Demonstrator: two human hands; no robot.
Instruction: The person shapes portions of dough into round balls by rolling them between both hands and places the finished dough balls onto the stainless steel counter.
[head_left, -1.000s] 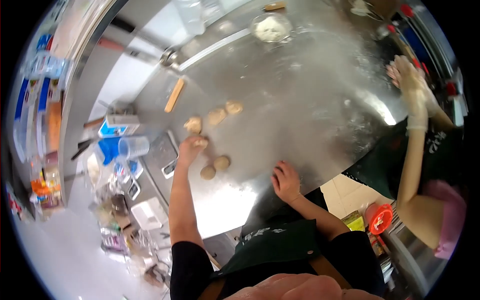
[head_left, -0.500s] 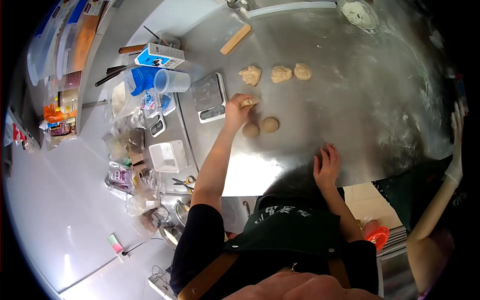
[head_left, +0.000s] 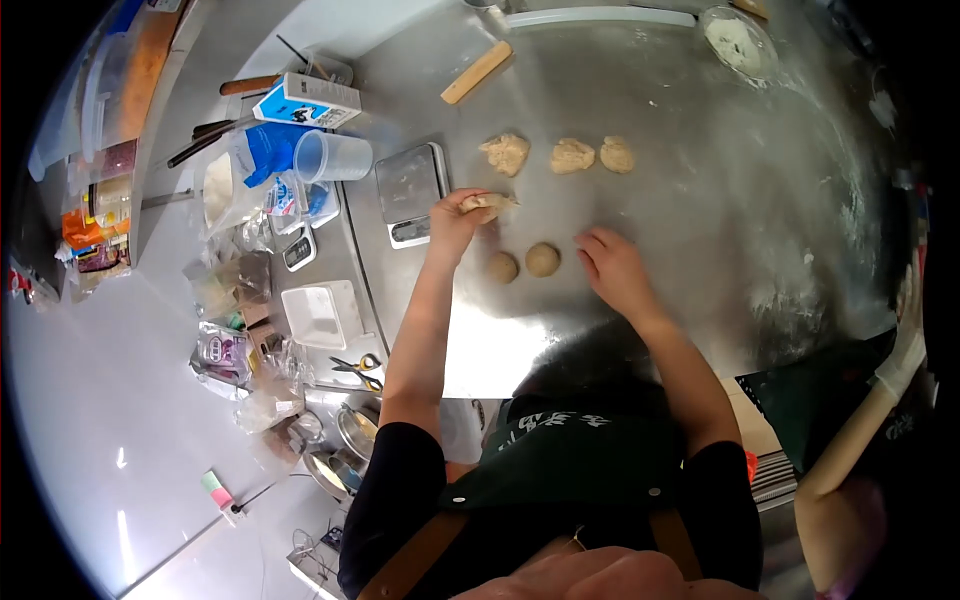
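My left hand [head_left: 453, 222] pinches a piece of dough [head_left: 490, 204] just in front of the digital scale [head_left: 408, 190]. Two smooth dough balls, one left [head_left: 502, 266] and one right [head_left: 542, 260], sit on the metal table between my hands. My right hand [head_left: 615, 272] is beside the right ball without touching it, its fingers loosely bent and nothing visible in them. Farther back lie three rough dough lumps, one left [head_left: 504, 154], one in the middle [head_left: 572, 156] and one right [head_left: 617, 154].
A wooden stick [head_left: 477, 72] and a bowl of flour [head_left: 738, 45] are at the back. To the left stand a milk carton [head_left: 308, 100], a clear plastic cup [head_left: 335, 157], a white tub [head_left: 322, 314] and scissors [head_left: 360, 372]. At right is another person's gloved hand [head_left: 905, 340].
My right hand has moved up and left from the table's front edge toward the dough balls. My left hand still holds the dough piece, now turned slightly. The camera view has shifted slightly.
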